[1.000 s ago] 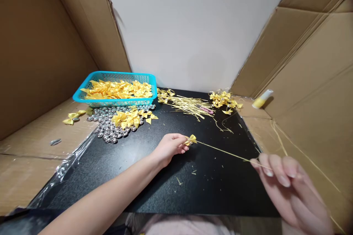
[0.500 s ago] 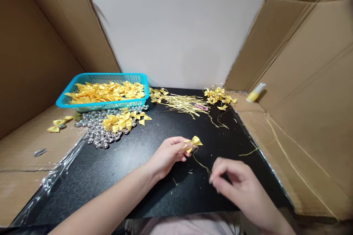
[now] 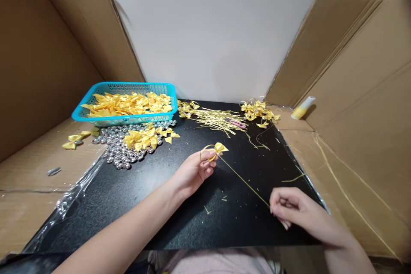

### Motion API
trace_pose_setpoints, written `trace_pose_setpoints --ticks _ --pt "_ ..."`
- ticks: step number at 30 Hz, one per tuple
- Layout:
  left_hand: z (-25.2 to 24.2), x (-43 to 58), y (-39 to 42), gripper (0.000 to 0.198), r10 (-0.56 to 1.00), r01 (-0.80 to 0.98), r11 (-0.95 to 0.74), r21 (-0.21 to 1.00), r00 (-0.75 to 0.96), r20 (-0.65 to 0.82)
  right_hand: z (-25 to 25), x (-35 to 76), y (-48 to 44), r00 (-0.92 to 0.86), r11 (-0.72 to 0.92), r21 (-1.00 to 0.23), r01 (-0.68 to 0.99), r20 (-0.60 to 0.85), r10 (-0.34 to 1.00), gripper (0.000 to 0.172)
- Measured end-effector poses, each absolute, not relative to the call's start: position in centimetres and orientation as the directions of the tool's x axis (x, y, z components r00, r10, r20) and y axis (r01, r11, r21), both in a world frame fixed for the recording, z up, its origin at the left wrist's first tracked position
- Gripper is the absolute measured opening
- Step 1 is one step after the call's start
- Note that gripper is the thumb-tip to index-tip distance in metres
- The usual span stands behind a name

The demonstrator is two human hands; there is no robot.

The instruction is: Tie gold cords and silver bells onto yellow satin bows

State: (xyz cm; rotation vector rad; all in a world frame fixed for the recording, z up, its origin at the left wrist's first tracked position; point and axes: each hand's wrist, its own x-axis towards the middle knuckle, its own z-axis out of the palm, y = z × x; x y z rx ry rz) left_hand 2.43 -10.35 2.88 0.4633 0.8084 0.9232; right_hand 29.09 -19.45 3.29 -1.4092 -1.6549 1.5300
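My left hand [image 3: 196, 170] pinches a yellow ribbon bow [image 3: 221, 148] over the black tabletop [image 3: 180, 222]. A loop of gold cord sticks out beside its thumb. From the bow a thin gold cord [image 3: 245, 183] runs straight and taut down to the right. Its far end is gripped between the fingers of my right hand [image 3: 290, 207]. A small silvery piece shows at the bow's knot, partly hidden by the fingers.
At the back left a turquoise basket [image 3: 125, 118] holds many yellow bows. Silver beads [image 3: 117, 158] lie before it with loose bows [image 3: 143, 138] on top. Cut gold cords [image 3: 216, 120], a pink-handled tool [image 3: 237, 123] and finished-looking bows [image 3: 257, 110] lie at the back.
My right hand has moved right, drawing the slack cord straight. My left hand with the bow has shifted slightly up and left. The view has shifted a little.
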Motion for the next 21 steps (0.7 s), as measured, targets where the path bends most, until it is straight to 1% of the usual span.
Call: trace_pose_setpoints --ticks 2,8,11,13,16,18,21 --pt "3.1 2.6 -10.5 0.019 0.841 -0.532 0.540 0.652 0.368 -0.397 2.5 29.2 -18.9 -0.253 -0.171 -0.907 0.385 -0.282 0.926 0.033" --pt "3.4 2.6 -11.0 0.025 0.834 -0.539 0.548 0.640 0.411 -0.369 1.7 29.0 -17.6 -0.043 -0.108 -0.884 0.455 -0.143 0.989 0.032" --pt "3.5 2.5 -11.2 0.029 0.817 -0.507 0.559 0.656 0.472 -0.331 1.4 28.9 -16.9 0.018 -0.099 -0.883 0.459 -0.102 0.995 0.032" --pt "3.7 2.5 -11.4 0.028 0.793 -0.469 0.571 0.674 0.526 -0.307 1.3 28.8 -16.5 0.053 -0.088 -0.885 0.458 -0.072 0.996 0.031" --pt "4.2 2.5 -11.7 0.027 0.751 -0.410 0.602 0.685 0.583 -0.311 1.2 28.5 -16.1 0.145 -0.083 -0.882 0.463 -0.017 0.989 0.030" --pt "4.4 2.5 -11.9 0.029 0.731 -0.392 0.612 0.687 0.611 -0.303 1.2 28.4 -15.9 0.219 -0.071 -0.885 0.461 0.035 0.975 0.029" --pt "4.2 2.4 -12.0 0.030 0.704 -0.388 0.608 0.692 0.668 -0.243 0.9 28.2 -15.7 0.286 -0.023 -0.886 0.463 0.125 0.950 0.028"
